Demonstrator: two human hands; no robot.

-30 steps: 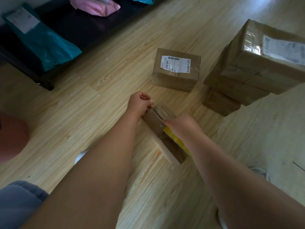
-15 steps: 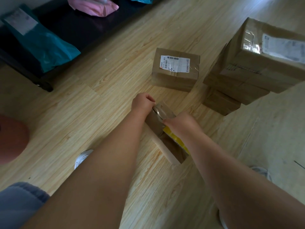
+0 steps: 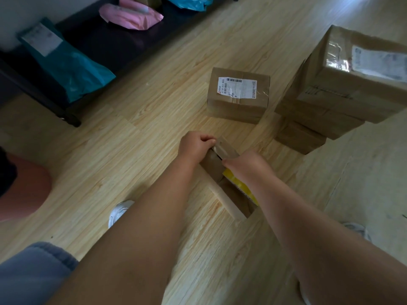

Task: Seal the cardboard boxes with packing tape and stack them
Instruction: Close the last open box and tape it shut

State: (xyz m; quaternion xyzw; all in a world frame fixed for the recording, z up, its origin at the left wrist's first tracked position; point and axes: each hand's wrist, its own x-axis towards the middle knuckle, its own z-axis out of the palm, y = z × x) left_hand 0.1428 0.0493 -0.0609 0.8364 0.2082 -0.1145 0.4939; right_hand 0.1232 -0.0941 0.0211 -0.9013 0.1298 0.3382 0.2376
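cardboard box's (image 3: 212,167) far edge is gripped by left hand (image 3: 194,146), right hand (image 3: 245,164) clamps yellow tape roll (image 3: 240,186), labelled box (image 3: 237,106) well apart.

— Where is the small box (image 3: 211,167)?
— On the floor (image 3: 154,128), brown, its near end open, something yellow (image 3: 233,179) showing inside. A glossy tape strip (image 3: 225,147) crosses its far end.
— And the others?
— A labelled box (image 3: 239,106) sits closed just beyond it. To the right stands a stack of boxes (image 3: 326,102), the largest on top, taped.
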